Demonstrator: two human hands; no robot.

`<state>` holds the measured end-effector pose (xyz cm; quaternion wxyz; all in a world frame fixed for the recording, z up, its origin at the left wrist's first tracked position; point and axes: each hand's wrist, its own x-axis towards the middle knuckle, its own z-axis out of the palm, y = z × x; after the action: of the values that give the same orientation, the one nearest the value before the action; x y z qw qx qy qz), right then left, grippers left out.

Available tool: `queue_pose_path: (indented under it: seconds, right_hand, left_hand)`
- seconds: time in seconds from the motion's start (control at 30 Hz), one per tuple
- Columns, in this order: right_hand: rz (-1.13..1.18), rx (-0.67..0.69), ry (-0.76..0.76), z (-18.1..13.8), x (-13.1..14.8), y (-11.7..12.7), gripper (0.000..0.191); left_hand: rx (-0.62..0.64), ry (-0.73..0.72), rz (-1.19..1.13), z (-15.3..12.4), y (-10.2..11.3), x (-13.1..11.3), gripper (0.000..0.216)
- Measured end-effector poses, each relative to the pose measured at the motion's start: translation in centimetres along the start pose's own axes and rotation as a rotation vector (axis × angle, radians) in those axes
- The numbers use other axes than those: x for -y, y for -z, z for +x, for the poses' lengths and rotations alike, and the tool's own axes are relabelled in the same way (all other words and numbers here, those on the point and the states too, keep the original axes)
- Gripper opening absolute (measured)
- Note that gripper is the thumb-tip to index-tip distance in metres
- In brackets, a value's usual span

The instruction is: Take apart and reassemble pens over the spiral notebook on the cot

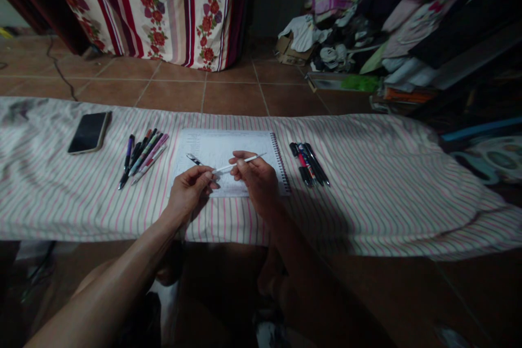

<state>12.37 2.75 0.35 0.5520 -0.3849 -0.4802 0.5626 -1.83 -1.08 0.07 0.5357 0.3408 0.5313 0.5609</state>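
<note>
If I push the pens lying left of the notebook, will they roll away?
Probably a little: the pens look round and thin, so likely light. The striped cloth under them seems soft, which should slow rolling.

notebook [228,147]: writing too faint to read; near edge hidden by left hand [190,187] and right hand [259,182].
pen [253,158]: middle covered by right fingers [240,163].
cloth [367,196]: cut off at left and right edges.
clothes [359,16]: dim, items indistinct.

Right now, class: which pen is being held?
The white pen, pinched between left hand and right hand over the notebook. The others lie loose: a left bunch and a right bunch on the cloth.
</note>
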Motion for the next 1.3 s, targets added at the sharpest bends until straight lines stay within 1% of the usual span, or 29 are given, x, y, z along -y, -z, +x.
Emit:
queue_pose_path:
  seconds: [0.3,0.63,0.87,1.3]
  right_hand:
    - [-0.048,-0.008,-0.003,-0.11,0.20,-0.10,0.021]
    - [-0.057,0.005,0.007,-0.15,0.17,-0.05,0.021]
    - [-0.095,0.008,0.012,-0.12,0.25,-0.06,0.021]
    - [-0.092,0.001,0.048,-0.13,0.23,-0.09,0.019]
  left_hand:
    - [0.002,0.004,0.017,0.06,0.17,0.16,0.024]
    - [-0.016,0.037,-0.059,-0.14,0.02,0.10,0.029]
    - [-0.018,0.038,-0.056,-0.24,-0.07,0.00,0.029]
    - [-0.010,0.028,-0.053,-0.21,-0.04,0.07,0.026]
